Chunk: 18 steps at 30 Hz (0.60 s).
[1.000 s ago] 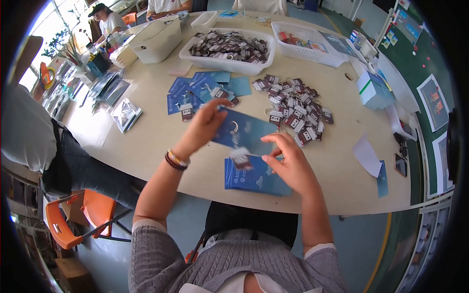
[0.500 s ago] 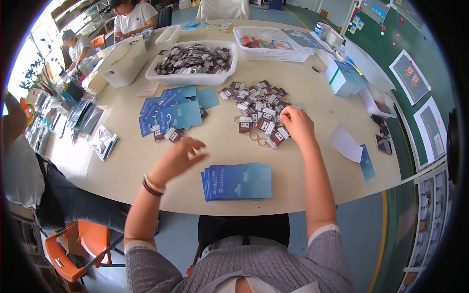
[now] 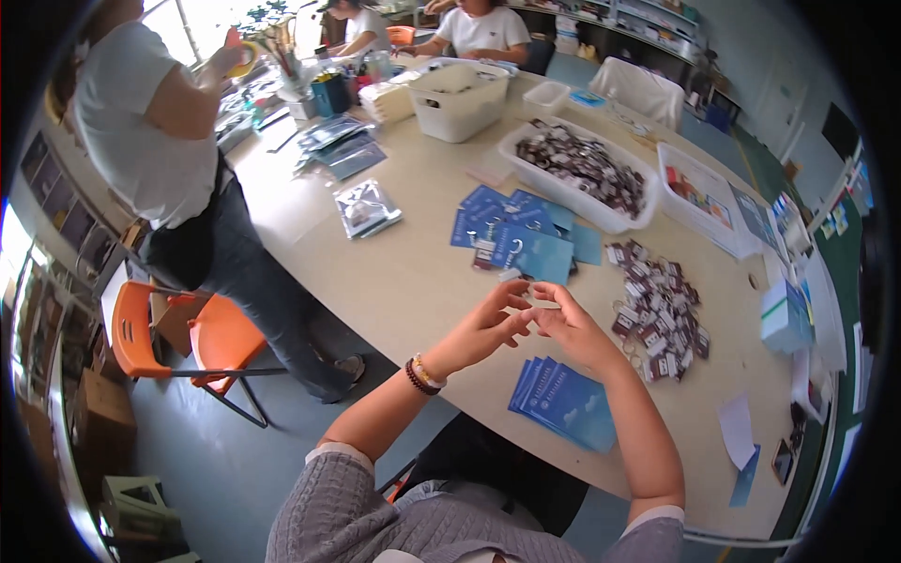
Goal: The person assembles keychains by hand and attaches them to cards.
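Over the table's near part, my left hand (image 3: 486, 327) and my right hand (image 3: 571, 328) meet with fingertips touching or nearly so. The fingers of both are curved and apart, and I make out nothing held between them. Just below lies a fanned stack of blue cards (image 3: 568, 403) with pale clouds. Beyond my fingers, an overlapping group of blue cards (image 3: 530, 249) bears metal rings, with brown-and-white keychains partly under it. To the right of my hands spreads a loose pile of brown-and-white keychains (image 3: 662, 314) with metal rings.
A white bin of keychains (image 3: 601, 220) stands behind the cards, beside a white basket (image 3: 704, 225). Flat plastic packets (image 3: 368, 208) lie at left. At right are a light-blue box (image 3: 785, 319), white paper (image 3: 736, 430) and a phone (image 3: 783, 462). A person (image 3: 160, 141) stands at left by an orange chair (image 3: 225, 333).
My view has swung left. My right hand has left the keychain pile and come beside my left hand, above the near card stack.
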Each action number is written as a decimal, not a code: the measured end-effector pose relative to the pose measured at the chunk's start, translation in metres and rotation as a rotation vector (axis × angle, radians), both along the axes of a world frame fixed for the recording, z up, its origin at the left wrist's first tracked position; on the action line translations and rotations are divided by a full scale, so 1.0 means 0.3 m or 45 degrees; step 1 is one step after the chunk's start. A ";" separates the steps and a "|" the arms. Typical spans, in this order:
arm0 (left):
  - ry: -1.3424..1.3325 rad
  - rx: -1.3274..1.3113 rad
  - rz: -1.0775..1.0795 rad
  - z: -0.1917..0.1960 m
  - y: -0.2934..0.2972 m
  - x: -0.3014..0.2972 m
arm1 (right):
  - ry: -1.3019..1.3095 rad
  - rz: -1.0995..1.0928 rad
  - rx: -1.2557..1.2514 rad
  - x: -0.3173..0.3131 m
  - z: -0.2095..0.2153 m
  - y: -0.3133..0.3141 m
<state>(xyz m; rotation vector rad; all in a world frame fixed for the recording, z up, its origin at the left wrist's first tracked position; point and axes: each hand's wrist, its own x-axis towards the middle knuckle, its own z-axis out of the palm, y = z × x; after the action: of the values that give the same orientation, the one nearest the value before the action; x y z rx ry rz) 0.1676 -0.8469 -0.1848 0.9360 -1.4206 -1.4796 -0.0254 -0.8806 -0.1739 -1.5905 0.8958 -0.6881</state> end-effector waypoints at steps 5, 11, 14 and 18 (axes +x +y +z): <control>-0.147 -0.118 0.358 -0.029 -0.041 0.246 | -0.218 0.001 0.425 0.106 0.005 -0.095; 0.039 0.070 0.686 -0.019 -0.053 0.624 | -0.408 0.122 0.662 0.304 0.006 -0.195; 0.163 0.059 0.815 -0.035 -0.045 0.742 | -0.471 0.154 0.755 0.449 0.018 -0.221; 0.313 0.184 0.845 -0.077 -0.025 0.783 | -0.570 0.105 0.864 0.658 -0.003 -0.235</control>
<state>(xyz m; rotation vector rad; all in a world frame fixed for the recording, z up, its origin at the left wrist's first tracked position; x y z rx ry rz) 0.4026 -0.8543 -0.2079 1.1301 -0.7246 -1.1438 0.1720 -0.9510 -0.1748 -0.8188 0.6278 -0.5663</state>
